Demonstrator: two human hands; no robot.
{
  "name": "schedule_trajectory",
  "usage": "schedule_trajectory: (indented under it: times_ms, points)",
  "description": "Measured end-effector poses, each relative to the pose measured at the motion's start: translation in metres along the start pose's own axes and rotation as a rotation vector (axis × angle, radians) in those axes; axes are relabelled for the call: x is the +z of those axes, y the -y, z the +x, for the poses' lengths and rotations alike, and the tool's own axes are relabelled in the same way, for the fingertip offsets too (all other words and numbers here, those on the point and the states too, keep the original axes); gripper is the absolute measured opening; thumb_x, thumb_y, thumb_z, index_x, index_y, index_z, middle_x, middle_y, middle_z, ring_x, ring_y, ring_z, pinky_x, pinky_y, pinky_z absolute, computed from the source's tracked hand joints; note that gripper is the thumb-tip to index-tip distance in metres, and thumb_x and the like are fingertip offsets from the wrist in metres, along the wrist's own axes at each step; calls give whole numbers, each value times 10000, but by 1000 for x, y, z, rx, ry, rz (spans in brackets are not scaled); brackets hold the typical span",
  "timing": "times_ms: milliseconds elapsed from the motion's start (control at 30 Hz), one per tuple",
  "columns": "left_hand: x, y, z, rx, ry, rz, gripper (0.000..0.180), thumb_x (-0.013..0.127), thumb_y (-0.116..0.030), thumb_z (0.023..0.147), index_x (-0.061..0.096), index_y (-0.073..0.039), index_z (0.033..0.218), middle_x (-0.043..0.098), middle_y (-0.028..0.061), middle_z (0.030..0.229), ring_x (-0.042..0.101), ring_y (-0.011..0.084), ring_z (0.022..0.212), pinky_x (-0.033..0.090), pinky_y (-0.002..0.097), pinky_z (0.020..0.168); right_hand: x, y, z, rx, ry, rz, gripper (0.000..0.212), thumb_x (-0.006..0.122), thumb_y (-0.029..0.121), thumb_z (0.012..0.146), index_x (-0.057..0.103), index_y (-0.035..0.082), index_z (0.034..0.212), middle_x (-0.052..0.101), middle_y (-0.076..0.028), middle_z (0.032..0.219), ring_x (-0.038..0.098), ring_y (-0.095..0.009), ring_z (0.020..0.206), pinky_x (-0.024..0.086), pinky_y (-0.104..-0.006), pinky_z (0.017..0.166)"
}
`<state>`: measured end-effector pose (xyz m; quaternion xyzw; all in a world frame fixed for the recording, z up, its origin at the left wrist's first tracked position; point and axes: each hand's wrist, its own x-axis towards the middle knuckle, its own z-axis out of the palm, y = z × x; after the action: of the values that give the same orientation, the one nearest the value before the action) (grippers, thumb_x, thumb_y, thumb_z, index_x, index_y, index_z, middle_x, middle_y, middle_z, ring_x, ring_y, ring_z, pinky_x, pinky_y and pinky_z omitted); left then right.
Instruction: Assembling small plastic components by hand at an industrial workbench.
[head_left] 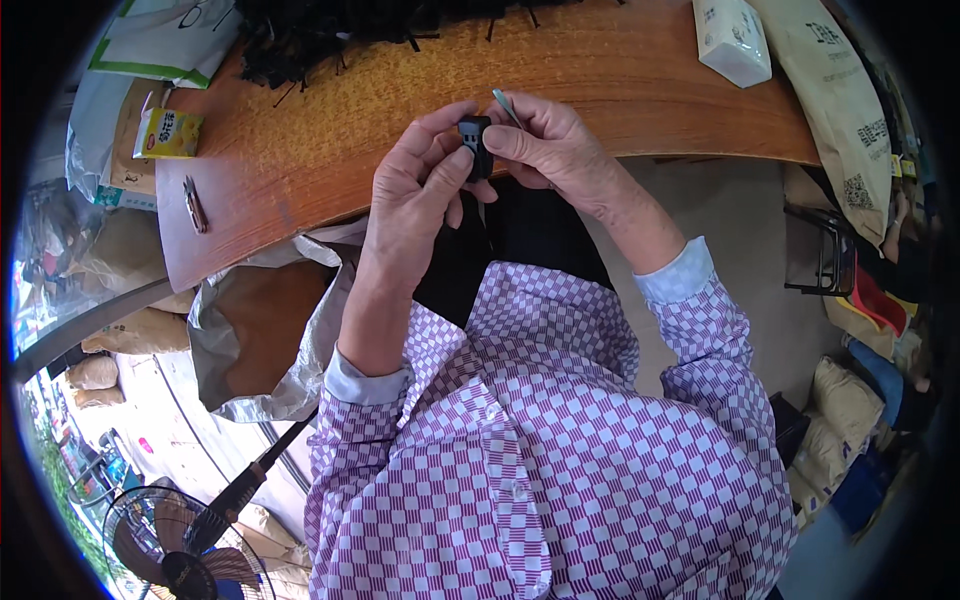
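My left hand (pixel 415 190) pinches a small black plastic piece (pixel 474 130) between thumb and fingers, just past the table's near edge. My right hand (pixel 555 145) is closed around a thin, light-coloured metal tool (pixel 506 105) that sticks out above its fingers; its exact kind does not show. The right thumb rests against the side of the black piece, so both hands meet at it. My fingers hide part of the piece. A heap of similar-coloured black parts (pixel 320 35) with thin stems lies at the table's far side.
The curved wooden table (pixel 560 75) spans the far side. On its left lie small snips (pixel 195 205) and a yellow packet (pixel 172 133); on its right, a tissue pack (pixel 733 42) and a paper sack (pixel 835 90). An open silvery bag (pixel 205 335) hangs below. A fan (pixel 185 560) stands lower left.
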<state>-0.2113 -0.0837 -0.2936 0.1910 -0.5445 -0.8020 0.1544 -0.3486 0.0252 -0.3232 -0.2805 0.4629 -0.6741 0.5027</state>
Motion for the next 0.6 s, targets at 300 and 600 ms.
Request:
schedule_trajectory:
  times_ms: [300, 600]
  points:
    - [6, 8, 10, 100, 64, 671, 357, 562, 8, 855, 457, -10, 1196, 572, 64, 850, 593, 114, 657, 480, 249, 551, 7, -3, -11, -96, -87, -168, 200, 558, 269, 933, 574, 70, 919, 433, 71, 639, 361, 5, 513, 269, -159, 434]
    - [-9, 2, 9, 85, 20, 548, 262, 522, 31, 871, 428, -29, 1108, 563, 66, 820, 590, 110, 658, 483, 241, 559, 26, 0, -8, -87, -40, -494, 267, 401, 254, 999, 524, 23, 941, 458, 12, 666, 439, -57, 571, 358, -208, 490]
